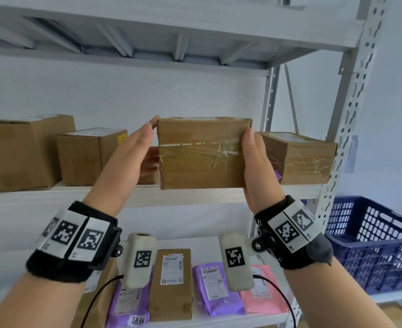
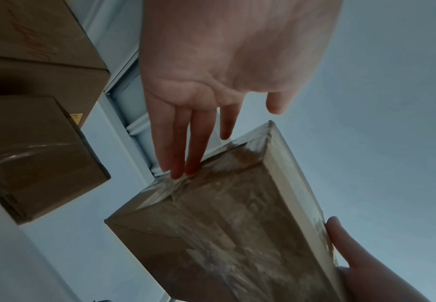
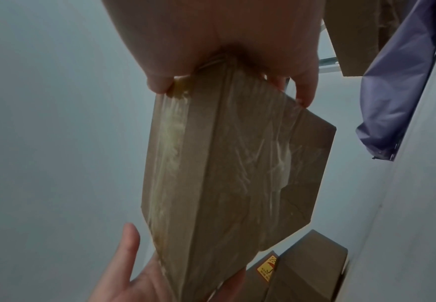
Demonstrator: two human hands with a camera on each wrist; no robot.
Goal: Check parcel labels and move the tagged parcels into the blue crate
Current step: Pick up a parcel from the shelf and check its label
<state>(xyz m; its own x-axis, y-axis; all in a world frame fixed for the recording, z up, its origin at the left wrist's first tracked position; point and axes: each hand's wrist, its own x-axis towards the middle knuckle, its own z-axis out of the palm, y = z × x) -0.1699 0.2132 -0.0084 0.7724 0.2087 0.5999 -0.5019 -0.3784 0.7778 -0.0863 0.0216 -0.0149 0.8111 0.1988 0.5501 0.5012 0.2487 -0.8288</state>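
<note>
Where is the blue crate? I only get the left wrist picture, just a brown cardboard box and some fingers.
Observer: The head view shows the blue plastic crate low on the right, just past the white metal shelf post.
Operator: Is the other hand holding the box tight?
Observer: Yes. The right hand grips the right end of the taped brown cardboard box. In the right wrist view its thumb and fingers curl round that end.
Operator: What's under the box?
Observer: A lower shelf holds a flat brown labelled parcel, a purple plastic mailer and a pink plastic mailer.
</note>
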